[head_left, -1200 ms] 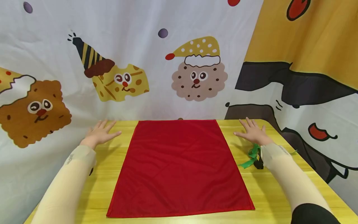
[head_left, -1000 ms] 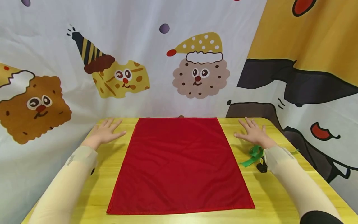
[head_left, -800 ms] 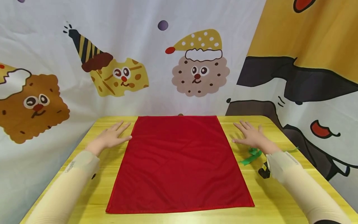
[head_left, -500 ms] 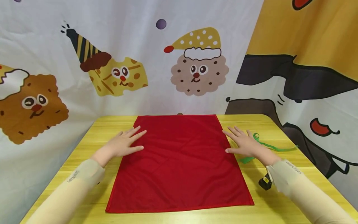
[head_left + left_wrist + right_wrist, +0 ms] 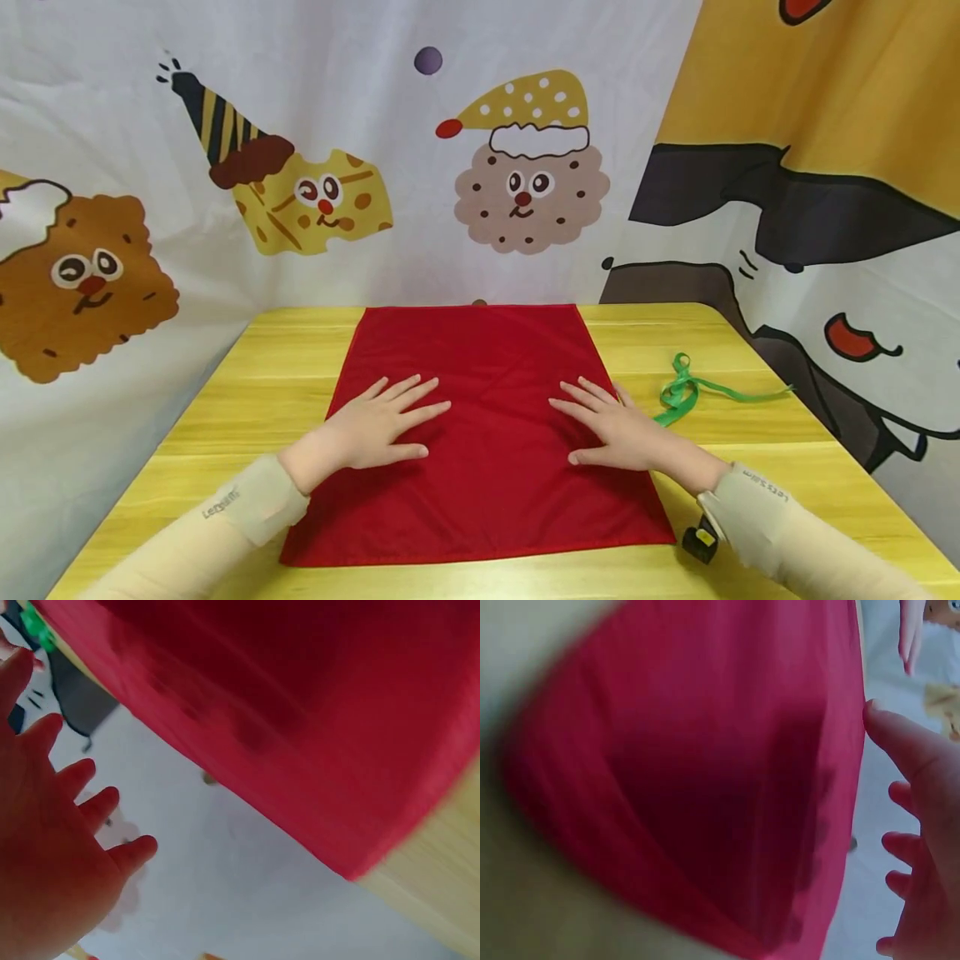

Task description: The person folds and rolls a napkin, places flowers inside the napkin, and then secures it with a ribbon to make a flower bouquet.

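A red cloth (image 5: 480, 500) lies flat on the wooden table, its far edge near the curtain. Over its left side is my left hand (image 5: 378, 425), fingers spread and palm down. My right hand (image 5: 618, 429) is over the right side of the cloth, also with fingers spread. Neither hand holds anything. In the left wrist view the left hand (image 5: 60, 825) shows apart from the cloth, whose surface carries a shadow. The right wrist view has the right hand (image 5: 930, 817) beside the cloth (image 5: 705, 750), fingers slightly bent.
Right of the cloth, a green ribbon (image 5: 678, 396) tied in a loop lies on the table (image 5: 277, 375). A small black object with a yellow patch (image 5: 701, 540) is by the right sleeve. A printed curtain (image 5: 420, 167) hangs behind the table.
Both hands have moved inward and nearer, from beside the far part of the cloth to over its two sides. The green ribbon has come into fuller view.
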A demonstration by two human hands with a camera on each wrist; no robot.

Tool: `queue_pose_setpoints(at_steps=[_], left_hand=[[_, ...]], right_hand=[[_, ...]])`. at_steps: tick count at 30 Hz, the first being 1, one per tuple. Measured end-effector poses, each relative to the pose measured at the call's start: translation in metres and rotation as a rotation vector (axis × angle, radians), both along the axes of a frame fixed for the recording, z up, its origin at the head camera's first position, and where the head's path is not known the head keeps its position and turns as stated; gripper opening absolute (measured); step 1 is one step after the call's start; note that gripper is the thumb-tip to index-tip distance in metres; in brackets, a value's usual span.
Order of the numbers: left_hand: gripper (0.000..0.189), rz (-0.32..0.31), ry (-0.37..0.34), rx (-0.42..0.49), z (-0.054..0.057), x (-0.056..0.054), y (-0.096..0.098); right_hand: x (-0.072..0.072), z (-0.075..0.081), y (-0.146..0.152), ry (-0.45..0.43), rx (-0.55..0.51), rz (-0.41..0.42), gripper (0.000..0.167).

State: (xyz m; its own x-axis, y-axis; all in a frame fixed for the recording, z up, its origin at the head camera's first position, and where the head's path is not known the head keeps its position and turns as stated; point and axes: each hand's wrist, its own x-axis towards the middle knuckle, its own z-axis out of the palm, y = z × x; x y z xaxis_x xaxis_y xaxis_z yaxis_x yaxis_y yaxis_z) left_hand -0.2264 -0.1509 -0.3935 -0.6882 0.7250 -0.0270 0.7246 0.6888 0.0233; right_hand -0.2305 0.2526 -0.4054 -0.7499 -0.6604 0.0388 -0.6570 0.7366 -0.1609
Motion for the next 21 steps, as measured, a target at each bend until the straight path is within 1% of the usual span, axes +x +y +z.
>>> queue_pose_setpoints(at_steps=[4,7,8,12,14,17,21], left_hand=[[0.068,-0.034,-0.025,-0.037,-0.003,0.015,0.013],[0.068,-0.080,-0.032,-0.060,-0.005,0.026,0.023],[0.067,-0.099,-0.034,-0.065,-0.005,0.030,0.026],[0.065,-0.180,-0.023,-0.090,-0.005,0.045,0.038],[0.064,-0.220,-0.012,-0.096,-0.005,0.050,0.043],[0.061,-0.258,-0.014,-0.101,-0.006,0.055,0.048],[0.060,-0.270,-0.053,-0.115,-0.007,0.060,0.048]], right_hand=[[0.013,-0.002,-0.008,-0.009,-0.019,0.024,0.074],[0.021,-0.002,-0.011,-0.006,-0.044,0.055,0.068],[0.023,-0.002,-0.012,-0.006,-0.050,0.070,0.066],[0.030,-0.003,-0.009,-0.001,-0.091,0.180,0.056],[0.033,-0.003,-0.006,0.017,-0.101,0.230,0.051],[0.038,-0.005,0.001,0.047,-0.114,0.282,0.044],[0.044,-0.009,0.012,0.070,-0.137,0.331,0.036]])
